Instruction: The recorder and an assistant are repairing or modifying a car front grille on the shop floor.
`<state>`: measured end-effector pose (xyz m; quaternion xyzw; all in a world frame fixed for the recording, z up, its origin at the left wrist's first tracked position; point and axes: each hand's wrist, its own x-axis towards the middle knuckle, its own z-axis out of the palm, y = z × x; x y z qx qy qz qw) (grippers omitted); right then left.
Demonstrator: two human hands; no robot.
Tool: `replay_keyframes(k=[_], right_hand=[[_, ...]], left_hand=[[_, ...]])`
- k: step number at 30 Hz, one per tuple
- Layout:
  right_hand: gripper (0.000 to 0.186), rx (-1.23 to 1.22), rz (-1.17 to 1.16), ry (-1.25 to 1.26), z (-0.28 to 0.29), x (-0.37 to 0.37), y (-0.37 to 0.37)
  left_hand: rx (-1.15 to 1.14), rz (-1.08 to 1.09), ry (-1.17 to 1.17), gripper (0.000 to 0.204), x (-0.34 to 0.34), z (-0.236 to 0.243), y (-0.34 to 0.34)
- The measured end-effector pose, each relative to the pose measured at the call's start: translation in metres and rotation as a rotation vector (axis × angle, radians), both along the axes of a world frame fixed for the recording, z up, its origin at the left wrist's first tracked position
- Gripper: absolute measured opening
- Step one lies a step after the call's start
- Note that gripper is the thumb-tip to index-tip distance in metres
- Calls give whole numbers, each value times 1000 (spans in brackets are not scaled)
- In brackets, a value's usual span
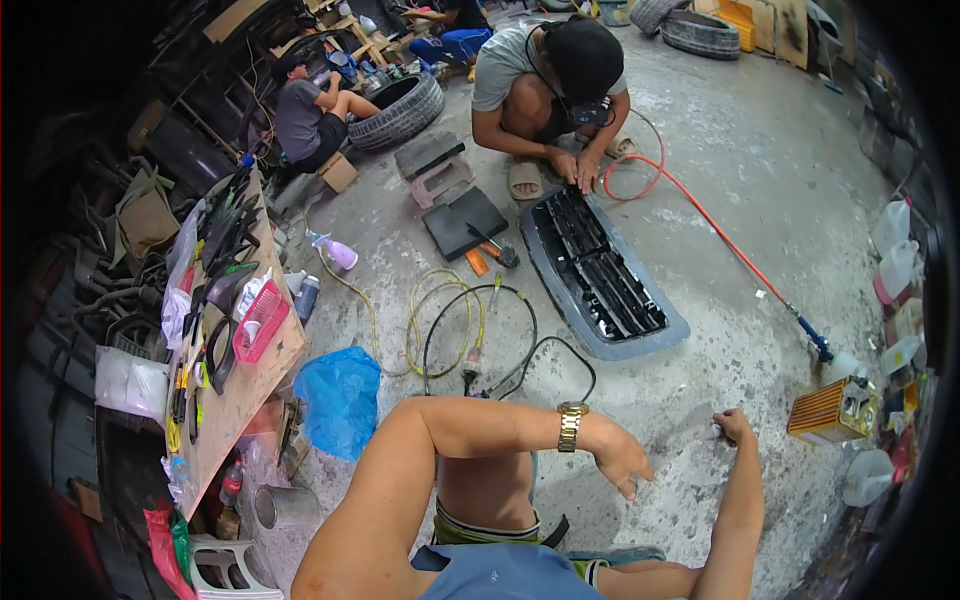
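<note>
The black grille (598, 268) in its grey frame lies on the floor (800, 210) ahead of me, its long axis slanting from far left to near right; a co-worker's 2 hands (565, 164) touch the far end. Print on the yellow tin (822, 412) to my right is too small to read. My left arm bends, forearm across my thigh (487, 488), and my left hand (620, 456) hangs empty, fingers loosely parted. My right hand (737, 425) reaches low, fingers curled; I can't tell whether they grip anything.
</note>
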<state>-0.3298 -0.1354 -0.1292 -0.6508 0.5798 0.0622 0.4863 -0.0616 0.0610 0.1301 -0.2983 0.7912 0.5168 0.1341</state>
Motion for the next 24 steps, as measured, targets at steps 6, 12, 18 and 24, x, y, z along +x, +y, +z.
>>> replay_keyframes(k=[6,12,18,24], right_hand=[[28,-39,17,-14,-1,-1,1],[33,-29,45,34,2,-1,10],[37,-181,172,86,-30,-13,-7],[38,-53,80,-22,-8,-4,-14]], left_hand=[[51,6,-21,59,2,-7,-3],[-32,-1,5,56,-2,-23,4],[20,464,620,30,-17,40,-4],[-999,417,616,17,-22,116,17]])
